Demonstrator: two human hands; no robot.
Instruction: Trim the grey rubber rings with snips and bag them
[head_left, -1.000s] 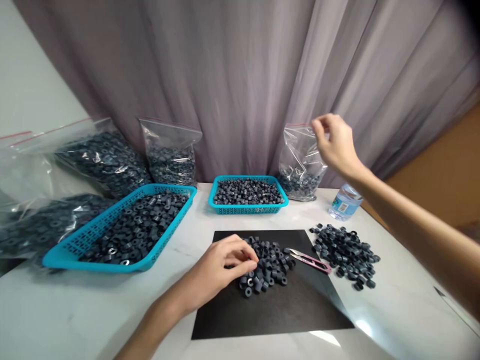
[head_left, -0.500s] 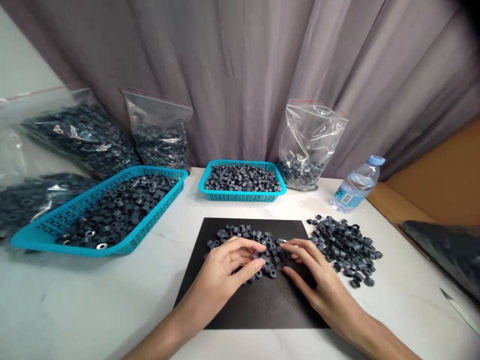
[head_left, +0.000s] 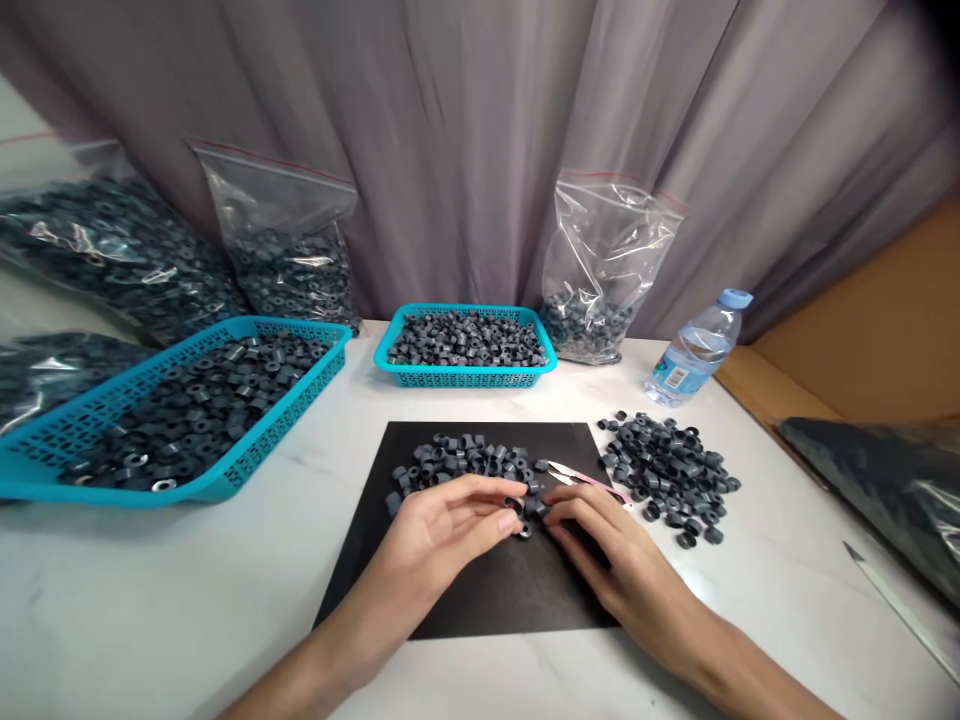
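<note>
Faced a grey curtain (head_left: 465, 150) at twelve o'clock, beyond a white table (head_left: 225, 590). Had a black mat (head_left: 487, 600) at the centre, with a pile of small dark rings (head_left: 457, 460) across its far half, spreading toward eleven o'clock. Held one ring (head_left: 514, 505) in the left hand (head_left: 450, 528), in from seven o'clock, forefinger and thumb pinched on it, remaining fingers loosely curled. Had the right hand (head_left: 616, 550) in from five o'clock, fingers bent, tips at the pile's edge, just beside the left. Could not tell whether to call those fingers closed on anything. Saw snips (head_left: 574, 474) near the right fingers, toward two o'clock. Noted a loose heap (head_left: 667, 470) of rings at half past two, a water bottle (head_left: 694, 355) beyond it at two, a blue basket (head_left: 465, 378) of rings at twelve, another basket (head_left: 277, 420) at ten, and clear bags of rings at one (head_left: 611, 250) and eleven (head_left: 292, 270).
</note>
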